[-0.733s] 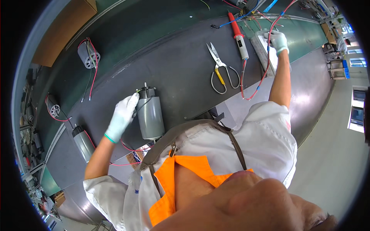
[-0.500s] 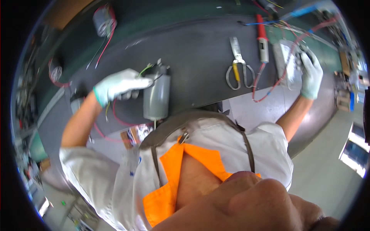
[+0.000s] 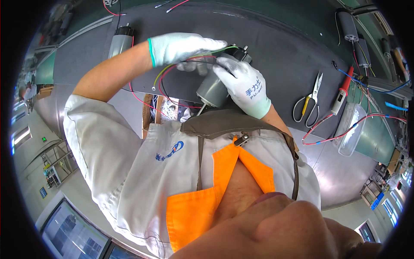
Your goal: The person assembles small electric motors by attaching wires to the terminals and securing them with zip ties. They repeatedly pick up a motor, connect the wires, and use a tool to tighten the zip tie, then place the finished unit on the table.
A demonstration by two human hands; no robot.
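A grey cylindrical motor (image 3: 212,91) with a black end cap lies tilted on the dark bench in front of me, its shaft toward my body. Green-yellow, red and black wires (image 3: 163,80) run from its cap end and curve down to the left. My left hand (image 3: 185,49), in a white glove, closes on these wires, long fingers above, blurred thumb below. My right hand (image 3: 245,84), gloved too, lies over the motor's right side. Its fingertips are pressed together near the wires by the cap; whatever they pinch is hidden.
Right of the motor lie scissors (image 3: 307,105), a red-and-white pen-shaped tool (image 3: 343,91) on a red cord, and a clear plastic box (image 3: 351,129). Another motor (image 3: 120,44) stands beyond my left forearm. More motors (image 3: 346,26) sit far right. An open carton (image 3: 166,108) is below the bench edge.
My right hand has come left from beside the plastic box to the motor. My left hand has shifted onto the wires, and the motor now leans. The view has turned.
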